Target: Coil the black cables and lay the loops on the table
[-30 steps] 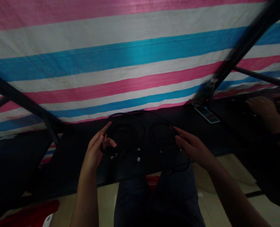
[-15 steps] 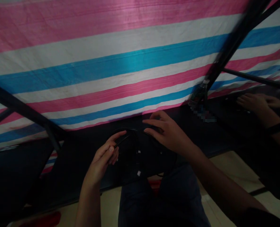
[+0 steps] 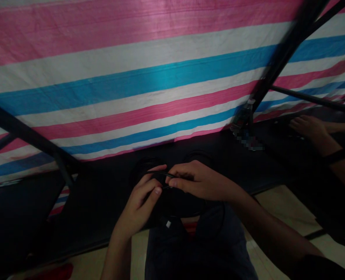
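A thin black cable [image 3: 161,172] arches between my two hands over the dark table. My left hand [image 3: 144,196] is closed on one part of it, thumb pressed toward the fingers. My right hand [image 3: 197,179] pinches the cable a little to the right, the fingertips of both hands almost meeting. A small white tip [image 3: 168,224], apparently a cable end, hangs below near the table's front edge. Dark coiled cable [image 3: 149,161] lies just behind my hands, hard to make out against the black surface.
A black table [image 3: 102,194] runs across, backed by a striped pink, white and blue sheet [image 3: 160,77]. Dark metal bars slant at both sides. A clear bottle [image 3: 245,114] stands at the right. Farther right are another person's hands [image 3: 309,126]. A red object [image 3: 55,272] is at the lower left.
My right hand has come down and left and closed on the cable. My left hand has moved right, so both hands are now close together.
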